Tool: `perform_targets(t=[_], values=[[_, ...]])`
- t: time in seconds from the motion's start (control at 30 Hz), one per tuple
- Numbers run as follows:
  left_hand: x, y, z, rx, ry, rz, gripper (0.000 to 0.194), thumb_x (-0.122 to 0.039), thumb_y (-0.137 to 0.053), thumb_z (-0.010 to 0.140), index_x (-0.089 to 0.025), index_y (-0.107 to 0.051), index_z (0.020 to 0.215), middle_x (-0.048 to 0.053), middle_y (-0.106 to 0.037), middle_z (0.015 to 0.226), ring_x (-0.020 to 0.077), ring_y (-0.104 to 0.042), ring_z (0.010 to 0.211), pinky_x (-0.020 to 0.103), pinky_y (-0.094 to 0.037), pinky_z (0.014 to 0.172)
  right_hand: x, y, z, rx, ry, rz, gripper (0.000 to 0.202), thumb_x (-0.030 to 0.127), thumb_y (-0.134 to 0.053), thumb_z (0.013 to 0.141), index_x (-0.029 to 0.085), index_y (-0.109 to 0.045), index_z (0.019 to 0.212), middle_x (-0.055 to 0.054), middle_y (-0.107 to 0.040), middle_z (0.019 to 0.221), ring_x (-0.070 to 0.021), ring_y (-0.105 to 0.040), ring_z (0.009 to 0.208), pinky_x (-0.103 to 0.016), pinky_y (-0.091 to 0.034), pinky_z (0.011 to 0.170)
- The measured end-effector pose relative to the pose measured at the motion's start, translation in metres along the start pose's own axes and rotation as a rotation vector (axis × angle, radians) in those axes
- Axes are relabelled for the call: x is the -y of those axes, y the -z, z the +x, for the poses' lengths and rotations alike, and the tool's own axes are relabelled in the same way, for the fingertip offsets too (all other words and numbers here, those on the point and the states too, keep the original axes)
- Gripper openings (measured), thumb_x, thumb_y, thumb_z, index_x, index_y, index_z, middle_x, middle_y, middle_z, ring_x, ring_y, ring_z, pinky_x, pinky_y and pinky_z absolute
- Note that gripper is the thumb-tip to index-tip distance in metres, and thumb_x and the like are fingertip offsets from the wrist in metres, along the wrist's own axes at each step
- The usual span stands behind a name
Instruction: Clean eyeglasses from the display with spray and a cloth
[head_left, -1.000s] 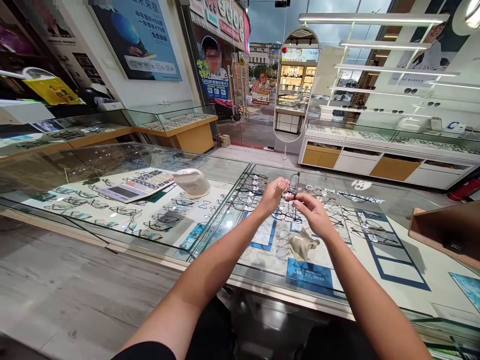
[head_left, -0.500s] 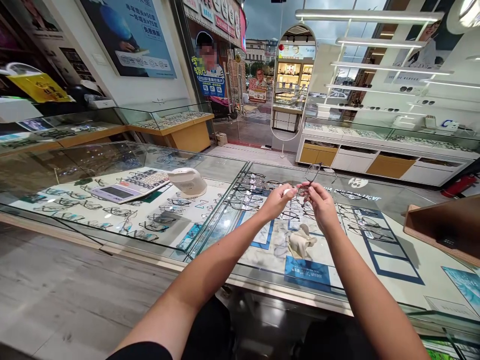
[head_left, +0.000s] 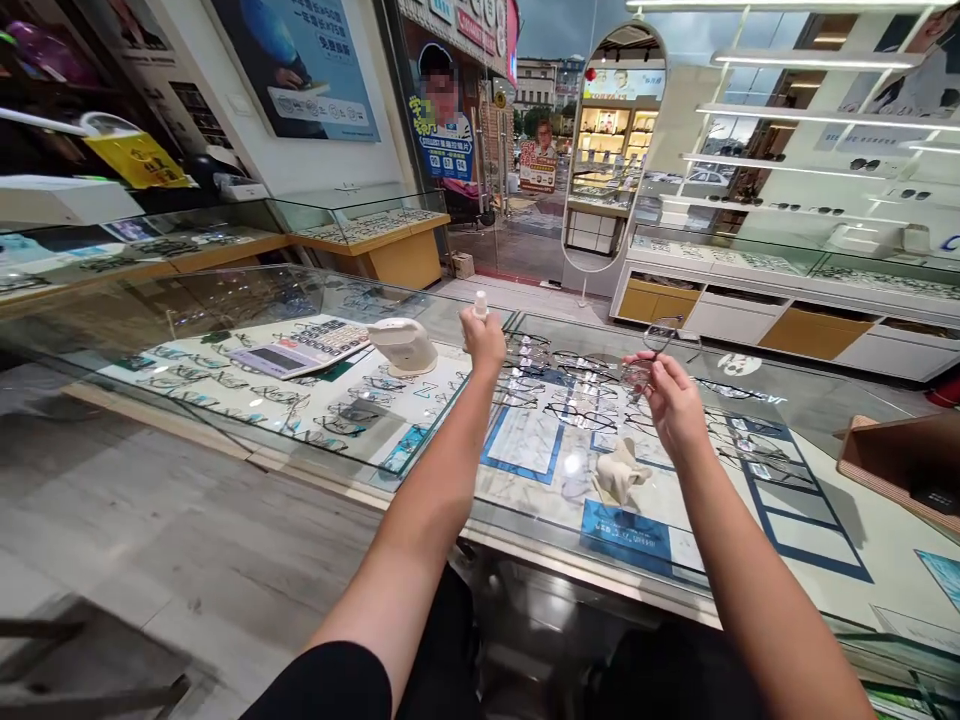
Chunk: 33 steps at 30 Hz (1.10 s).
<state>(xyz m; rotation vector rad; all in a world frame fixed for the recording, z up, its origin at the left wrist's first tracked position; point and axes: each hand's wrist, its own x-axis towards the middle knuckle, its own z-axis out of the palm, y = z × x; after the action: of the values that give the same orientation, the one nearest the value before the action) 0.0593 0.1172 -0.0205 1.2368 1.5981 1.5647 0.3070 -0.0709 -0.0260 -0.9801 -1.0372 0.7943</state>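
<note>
My left hand (head_left: 484, 340) is closed round a small white bottle (head_left: 481, 299), whose top sticks up above the fingers. It is raised over the glass counter, beside the cream-coloured scanner-like device (head_left: 402, 345). In my right hand (head_left: 675, 398) a pair of thin-framed eyeglasses (head_left: 663, 338) is pinched between thumb and fingers, its lenses standing up past the fingertips. A crumpled beige cloth (head_left: 621, 474) lies on the counter glass (head_left: 570, 545) below my right hand. Rows of eyeglass frames (head_left: 581, 412) show through the glass under my hands.
A calculator (head_left: 304, 347) rests on the counter to the left, near the device. A brown wooden tray or box (head_left: 892, 465) stands at the right end. Past the counter are an oval mirror (head_left: 615, 150) and white shelves with sunglasses. Another display case (head_left: 375, 225) stands at the back left.
My left hand has moved left, away from my right hand, carrying the white bottle. My right hand still holds the eyeglasses. The view has turned slightly left.
</note>
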Motion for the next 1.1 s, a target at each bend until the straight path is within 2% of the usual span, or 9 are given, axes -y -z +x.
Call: perform_targets(t=[0.03, 0.1, 0.17, 0.33, 0.47, 0.7, 0.97, 1.03, 1.1], values=[[0.005, 0.004, 0.010, -0.092, 0.043, 0.076, 0.027, -0.022, -0.053, 0.102, -0.024, -0.050, 0.129, 0.012, -0.062, 0.146, 0.0293, -0.053, 0.142, 0.045, -0.039, 0.118, 0.000, 0.001, 0.000, -0.003, -0.004, 0.015, 0.036, 0.055, -0.076, 0.090, 0.027, -0.074, 0.113, -0.009, -0.081, 0.123, -0.0220, -0.074, 0.092, -0.034, -0.056, 0.076], [0.014, 0.010, 0.022, -0.182, 0.084, 0.143, 0.032, -0.015, -0.051, 0.102, -0.022, -0.048, 0.133, 0.016, -0.058, 0.155, 0.0306, -0.048, 0.150, 0.048, -0.035, 0.122, -0.001, 0.003, 0.001, -0.017, -0.004, 0.042, 0.033, 0.053, -0.079, 0.089, 0.028, -0.076, 0.110, -0.008, -0.081, 0.120, -0.0210, -0.073, 0.091, -0.033, -0.056, 0.076], [0.024, 0.015, 0.028, -0.194, 0.096, 0.160, 0.030, -0.015, -0.053, 0.102, -0.021, -0.050, 0.132, 0.017, -0.061, 0.152, 0.0307, -0.051, 0.149, 0.048, -0.035, 0.123, -0.002, 0.005, 0.002, -0.021, -0.004, 0.042, 0.031, 0.052, -0.079, 0.089, 0.028, -0.076, 0.109, -0.008, -0.081, 0.121, -0.0207, -0.072, 0.089, -0.034, -0.057, 0.075], [0.040, 0.019, 0.033, -0.210, 0.149, 0.161, 0.026, -0.014, -0.058, 0.100, -0.020, -0.056, 0.125, 0.016, -0.070, 0.137, 0.0293, -0.065, 0.133, 0.042, -0.045, 0.113, -0.006, 0.008, 0.003, -0.004, 0.005, 0.019, 0.031, 0.053, -0.078, 0.091, 0.028, -0.076, 0.111, -0.009, -0.080, 0.123, -0.0209, -0.073, 0.090, -0.034, -0.057, 0.075], [0.048, 0.019, 0.036, -0.227, 0.203, 0.150, 0.033, -0.009, -0.059, 0.096, -0.018, -0.056, 0.127, 0.020, -0.069, 0.136, 0.0319, -0.066, 0.132, 0.042, -0.048, 0.109, -0.007, 0.009, 0.004, 0.006, 0.013, -0.005, 0.032, 0.054, -0.076, 0.093, 0.028, -0.075, 0.112, -0.008, -0.080, 0.122, -0.0209, -0.073, 0.089, -0.033, -0.055, 0.073], [0.054, 0.015, 0.037, -0.239, 0.231, 0.148, 0.043, -0.005, -0.059, 0.094, -0.013, -0.053, 0.135, 0.027, -0.065, 0.142, 0.0375, -0.064, 0.136, 0.049, -0.048, 0.113, -0.006, 0.007, 0.003, 0.005, -0.008, 0.071, 0.029, 0.050, -0.079, 0.091, 0.028, -0.077, 0.110, -0.007, -0.081, 0.120, -0.0180, -0.070, 0.087, -0.030, -0.054, 0.073], [0.056, 0.011, 0.036, -0.265, 0.134, 0.173, 0.047, -0.007, -0.058, 0.095, -0.011, -0.049, 0.142, 0.025, -0.060, 0.149, 0.0342, -0.061, 0.142, 0.045, -0.046, 0.119, -0.005, 0.006, 0.004, 0.000, -0.001, 0.070, 0.028, 0.049, -0.078, 0.091, 0.027, -0.078, 0.109, -0.007, -0.080, 0.120, -0.0185, -0.070, 0.087, -0.031, -0.054, 0.073], [0.052, 0.011, 0.032, -0.283, 0.092, 0.183, 0.052, -0.009, -0.060, 0.096, -0.009, -0.046, 0.146, 0.026, -0.054, 0.156, 0.0335, -0.054, 0.149, 0.043, -0.041, 0.125, -0.005, 0.006, 0.003, 0.005, -0.001, 0.073, 0.029, 0.049, -0.079, 0.091, 0.027, -0.078, 0.109, -0.007, -0.081, 0.120, -0.0185, -0.070, 0.087, -0.031, -0.054, 0.073], [0.042, 0.011, 0.023, -0.318, -0.042, 0.204, 0.060, -0.014, -0.062, 0.097, -0.007, -0.040, 0.153, 0.027, -0.045, 0.165, 0.0324, -0.042, 0.159, 0.043, -0.031, 0.132, -0.004, 0.006, 0.003, 0.007, -0.002, 0.079, 0.030, 0.050, -0.080, 0.091, 0.027, -0.078, 0.109, -0.007, -0.081, 0.120, -0.0180, -0.070, 0.087, -0.030, -0.054, 0.072]])
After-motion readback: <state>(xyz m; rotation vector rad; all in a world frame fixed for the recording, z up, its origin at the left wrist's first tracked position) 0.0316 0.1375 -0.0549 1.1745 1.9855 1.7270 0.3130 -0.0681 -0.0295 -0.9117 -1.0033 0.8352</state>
